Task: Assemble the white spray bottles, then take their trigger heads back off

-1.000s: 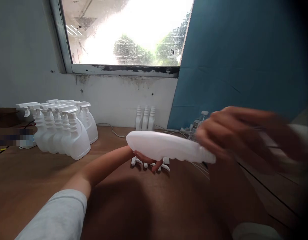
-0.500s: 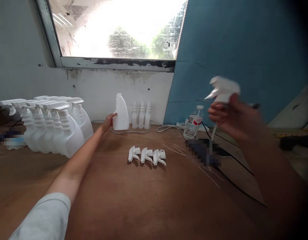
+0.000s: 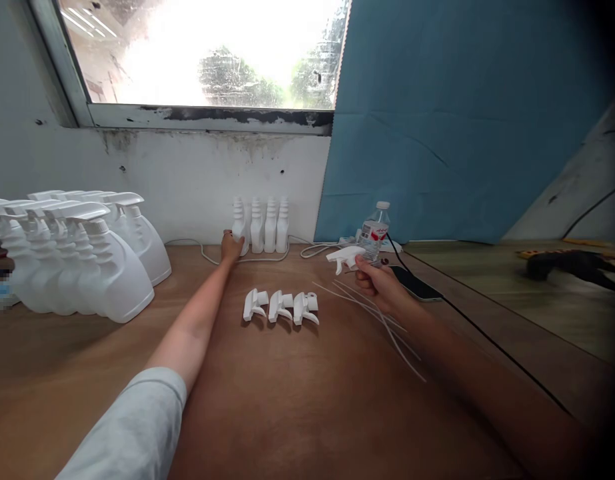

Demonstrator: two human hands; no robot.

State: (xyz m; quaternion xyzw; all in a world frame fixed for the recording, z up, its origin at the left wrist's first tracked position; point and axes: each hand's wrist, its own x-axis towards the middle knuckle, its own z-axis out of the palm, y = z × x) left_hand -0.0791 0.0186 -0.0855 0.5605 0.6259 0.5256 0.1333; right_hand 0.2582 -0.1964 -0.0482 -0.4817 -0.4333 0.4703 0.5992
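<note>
At the back of the table, my left hand is closed around the lower part of a white spray bottle without a top. This bottle stands upright at the left end of a row, beside three similar bottles. A white trigger spray head is pinched in my right hand, over the table in front of the water bottle. Three more spray heads lie side by side on the tabletop. Thin white tubes are spread near my right hand; whether one is joined to the held head, I cannot tell.
Several white bottles with spray heads fitted stand grouped at the left. A labelled water bottle, a phone and a black cable are at the right. A pale cord runs along the wall.
The spray bottle in my left hand has turned narrow side forward and joined the row's left end. My right hand has come down and leftward with the spray head. The view has shifted slightly.
</note>
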